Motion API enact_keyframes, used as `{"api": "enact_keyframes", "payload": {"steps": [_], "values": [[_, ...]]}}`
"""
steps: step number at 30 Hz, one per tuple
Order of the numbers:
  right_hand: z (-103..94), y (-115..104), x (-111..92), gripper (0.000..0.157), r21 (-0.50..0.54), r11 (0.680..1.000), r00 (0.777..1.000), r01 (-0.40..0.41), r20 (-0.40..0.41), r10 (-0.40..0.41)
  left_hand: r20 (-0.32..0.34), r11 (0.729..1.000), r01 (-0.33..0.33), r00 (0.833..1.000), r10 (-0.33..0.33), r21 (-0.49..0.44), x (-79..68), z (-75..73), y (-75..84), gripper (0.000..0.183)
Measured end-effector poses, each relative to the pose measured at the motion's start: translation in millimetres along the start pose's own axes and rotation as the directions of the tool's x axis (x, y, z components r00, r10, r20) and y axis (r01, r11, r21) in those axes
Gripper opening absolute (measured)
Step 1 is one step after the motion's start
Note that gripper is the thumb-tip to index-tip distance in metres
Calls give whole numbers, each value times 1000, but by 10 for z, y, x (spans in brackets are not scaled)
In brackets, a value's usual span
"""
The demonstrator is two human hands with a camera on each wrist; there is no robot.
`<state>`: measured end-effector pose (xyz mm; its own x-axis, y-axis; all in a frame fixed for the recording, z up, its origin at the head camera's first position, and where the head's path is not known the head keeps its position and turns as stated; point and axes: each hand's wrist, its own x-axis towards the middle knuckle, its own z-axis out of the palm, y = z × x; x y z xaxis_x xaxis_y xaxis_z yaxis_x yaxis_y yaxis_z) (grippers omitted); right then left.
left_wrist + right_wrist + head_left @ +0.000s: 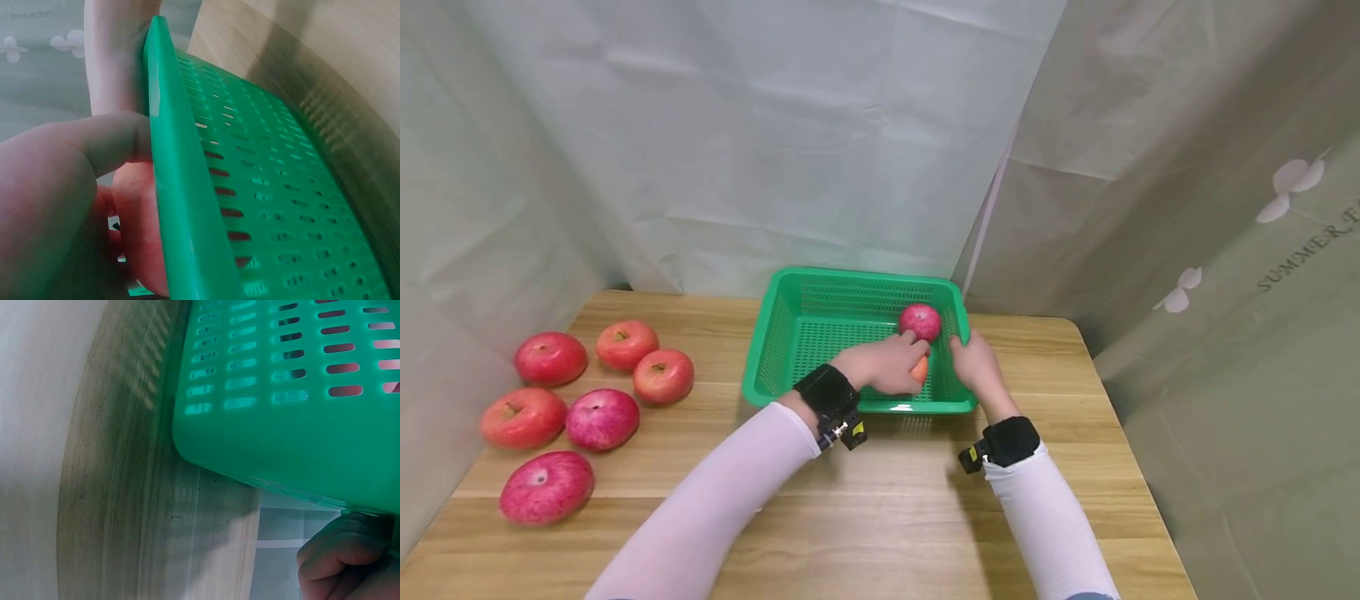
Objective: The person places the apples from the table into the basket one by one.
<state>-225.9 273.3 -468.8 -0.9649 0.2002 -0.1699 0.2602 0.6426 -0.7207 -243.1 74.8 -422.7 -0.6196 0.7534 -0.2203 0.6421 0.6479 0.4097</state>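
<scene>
Apparently for steadiness, right hand (976, 362) gripped rectangular green plastic basket (943, 407), left hand (889, 365) clasping round red apple (921, 370) inside.

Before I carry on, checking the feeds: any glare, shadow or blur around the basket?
Head view: small white glint on the basket at its near rim, soft shadows on the table; left wrist view: the left hand looks soft up close; right wrist view: bright streaks break the basket's shadow.
</scene>
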Motion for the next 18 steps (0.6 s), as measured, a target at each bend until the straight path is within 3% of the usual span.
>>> {"api": "enact_keyframes", "payload": {"steps": [10, 18], "values": [[6, 36, 33, 44, -9, 1000, 1000, 9, -2, -9, 54, 997, 15, 998, -19, 74, 118, 25, 79, 62], [9, 48, 33, 45, 7, 1000, 1000, 14, 1, -14, 7, 999, 8, 1000, -9, 52, 187, 90, 115, 61]]}}
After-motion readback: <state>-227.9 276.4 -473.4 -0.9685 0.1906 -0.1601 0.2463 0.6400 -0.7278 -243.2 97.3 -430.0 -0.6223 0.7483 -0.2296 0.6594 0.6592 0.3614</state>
